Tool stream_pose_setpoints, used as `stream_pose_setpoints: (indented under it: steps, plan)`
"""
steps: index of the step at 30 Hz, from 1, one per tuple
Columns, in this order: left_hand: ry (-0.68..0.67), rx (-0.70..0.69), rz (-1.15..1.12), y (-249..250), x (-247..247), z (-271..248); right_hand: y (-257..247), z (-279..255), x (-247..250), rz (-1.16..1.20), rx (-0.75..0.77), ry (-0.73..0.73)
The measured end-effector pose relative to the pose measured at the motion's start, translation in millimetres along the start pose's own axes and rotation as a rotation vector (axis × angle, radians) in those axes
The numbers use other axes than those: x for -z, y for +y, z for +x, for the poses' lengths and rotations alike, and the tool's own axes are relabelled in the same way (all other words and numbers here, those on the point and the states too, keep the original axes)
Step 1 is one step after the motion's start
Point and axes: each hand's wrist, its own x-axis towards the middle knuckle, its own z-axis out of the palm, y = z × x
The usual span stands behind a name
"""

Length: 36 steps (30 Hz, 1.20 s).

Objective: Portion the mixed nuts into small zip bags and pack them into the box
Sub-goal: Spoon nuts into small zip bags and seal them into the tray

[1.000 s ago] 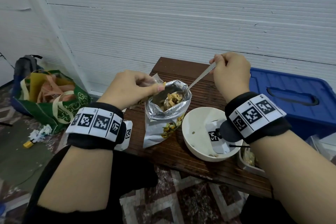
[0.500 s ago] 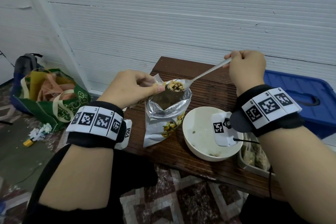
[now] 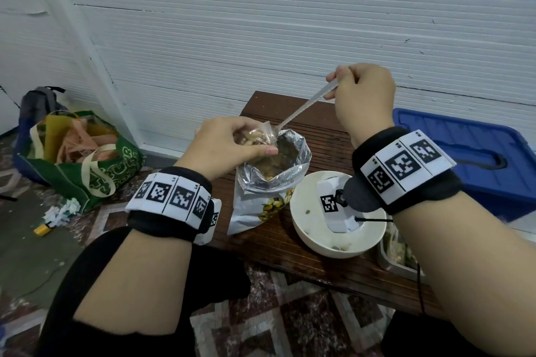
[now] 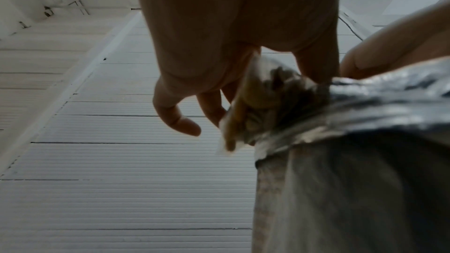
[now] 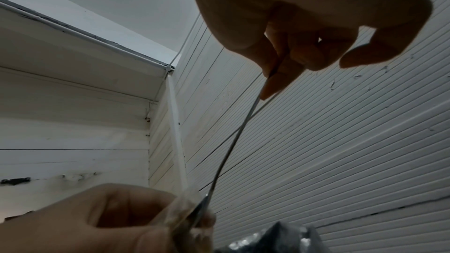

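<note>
My left hand [image 3: 232, 145] holds a small clear zip bag [image 3: 258, 138] with nuts in it, just above the left rim of the open foil nut pouch [image 3: 269, 182]. The same small zip bag [image 4: 253, 103] shows between my fingers in the left wrist view, beside the foil pouch [image 4: 365, 103]. My right hand [image 3: 359, 93] pinches the handle of a metal spoon [image 3: 304, 107], whose bowl dips into the mouth of the small bag. In the right wrist view the spoon [image 5: 233, 138] runs down from my right hand [image 5: 287, 61] to the left hand [image 5: 109, 226].
A white bowl [image 3: 307, 229] with a few nut bits stands right of the pouch on the brown wooden table [image 3: 290, 252]. A metal tray [image 3: 397, 255] sits at the table's right edge. A blue lidded box [image 3: 464, 153] lies beyond. A green bag [image 3: 87, 171] is on the floor left.
The right hand lifted a spoonful of nuts out of the foil pouch and tipped the spoon down into the small zip bag held by the left hand.
</note>
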Motion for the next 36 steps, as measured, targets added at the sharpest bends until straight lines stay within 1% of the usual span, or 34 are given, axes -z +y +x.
stream_pose_setpoints:
  steps: [3,6,7,9,11,13,15,17,21,24,27,31,34,36]
  plan:
    - [0.028,-0.007,-0.027,1.0,-5.2,0.5,-6.3,-7.3,0.9,0.054,0.161,-0.024]
    - [0.093,-0.015,-0.072,1.5,-6.2,1.6,-9.1,-13.5,4.7,0.193,0.356,-0.035]
    - [0.111,-0.013,-0.091,0.0,-5.8,2.3,-8.9,-14.1,6.5,0.226,0.4,-0.017]
    - [0.149,0.007,-0.125,-1.3,-4.0,3.0,-7.5,-13.4,10.5,0.267,0.442,0.057]
    - [0.181,0.032,-0.158,-1.4,-0.4,2.9,-5.4,-11.9,15.2,0.288,0.429,0.16]
    - [0.217,0.046,-0.167,-0.7,4.6,2.6,-1.8,-10.1,20.3,0.261,0.385,0.261]
    - [0.254,0.043,-0.127,-0.3,10.1,2.2,3.6,-9.5,23.2,0.18,0.329,0.298]
    - [0.289,0.023,-0.127,0.9,14.8,1.4,10.9,-12.2,20.9,0.074,0.272,0.237]
    - [0.323,-0.029,-0.169,4.6,16.2,-0.8,30.1,-29.0,5.5,-0.136,0.179,0.021]
    - [0.316,-0.076,-0.195,8.6,13.9,-0.7,44.1,-41.1,-4.9,-0.161,0.114,-0.076]
    - [0.299,-0.128,-0.173,14.0,10.9,-1.3,51.8,-47.5,-10.7,-0.186,0.074,-0.122]
    - [0.298,-0.177,-0.162,21.6,8.2,-3.8,53.1,-48.6,-13.2,-0.226,0.059,-0.175]
    - [0.304,-0.202,-0.198,31.9,2.7,-6.7,51.6,-48.6,-9.5,-0.156,0.046,-0.157]
    - [0.28,-0.225,-0.235,40.8,-5.1,-9.3,46.7,-48.8,-0.8,-0.103,0.018,-0.139]
